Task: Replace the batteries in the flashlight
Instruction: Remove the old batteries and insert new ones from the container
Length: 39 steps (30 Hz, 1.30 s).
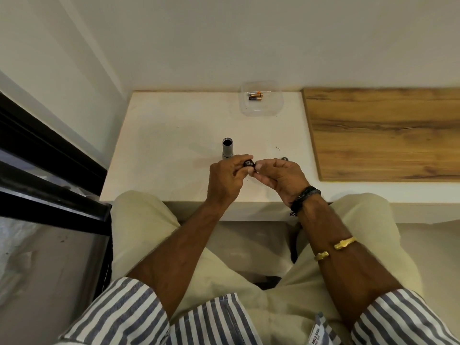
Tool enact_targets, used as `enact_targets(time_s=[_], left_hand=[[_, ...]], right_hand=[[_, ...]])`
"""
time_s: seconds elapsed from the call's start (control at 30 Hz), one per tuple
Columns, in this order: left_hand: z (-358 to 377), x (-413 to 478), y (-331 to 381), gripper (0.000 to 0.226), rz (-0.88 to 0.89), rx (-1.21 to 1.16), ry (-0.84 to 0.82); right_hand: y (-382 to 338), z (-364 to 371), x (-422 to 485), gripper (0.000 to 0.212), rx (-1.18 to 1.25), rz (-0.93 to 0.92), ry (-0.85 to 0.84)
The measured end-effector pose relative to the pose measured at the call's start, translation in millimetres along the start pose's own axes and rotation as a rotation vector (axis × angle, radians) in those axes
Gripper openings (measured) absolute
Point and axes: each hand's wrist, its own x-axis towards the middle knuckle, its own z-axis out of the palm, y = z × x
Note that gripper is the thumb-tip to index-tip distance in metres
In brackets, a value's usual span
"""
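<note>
A grey flashlight body (227, 148) stands upright on the white table (174, 125), its dark open end facing up. Just in front of it my left hand (227, 179) grips a small black battery holder (248, 164). My right hand (281, 176) meets it from the right, fingertips curled and pinching at the holder's end. A small dark cap (284, 159) lies on the table just behind my right hand. Two batteries (255, 96) with copper-coloured ends lie in a clear plastic container (261, 99) at the table's far edge.
A wooden board (383, 133) covers the table's right part. White walls stand behind and to the left, and a dark-framed glass pane (49, 170) runs along the left. My knees in light trousers sit below the table's front edge.
</note>
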Motion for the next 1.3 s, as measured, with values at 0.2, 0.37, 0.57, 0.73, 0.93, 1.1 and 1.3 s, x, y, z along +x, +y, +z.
enact_targets(time_s=[0.2, 0.37, 0.57, 0.73, 0.93, 1.1, 1.3], left_hand=[[10.1, 6.6, -3.8, 0.025, -0.304, -0.352, 0.053], [10.3, 11.4, 4.3, 0.026, -0.712, -0.908, -0.019], [8.8, 7.7, -1.4, 0.027, -0.970, -1.176, -0.098], [13.3, 1.4, -3.1, 0.025, -0.919, -1.093, -0.134], [12.6, 4.0, 0.3, 0.031, -0.828, -1.154, -0.193], [7.4, 2.5, 3.9, 0.039, -0.742, -1.147, -0.274], [1.7, 1.5, 10.6, 0.040, -0.707, -1.163, -0.311]], right_hand=[[-8.9, -7.7, 1.8, 0.029, -0.081, -0.009, 0.096], [-18.4, -22.1, 10.5, 0.019, -0.081, -0.151, 0.346], [-11.8, -55.9, 40.2, 0.016, -0.543, -0.311, 0.740], [-0.1, -56.9, 52.7, 0.015, -0.756, -0.312, 0.710], [6.0, -57.1, 55.9, 0.015, -0.853, -0.324, 0.684], [4.5, -58.4, 54.1, 0.017, -0.855, -0.321, 0.665], [1.5, -58.6, 50.1, 0.021, -0.856, -0.312, 0.666]])
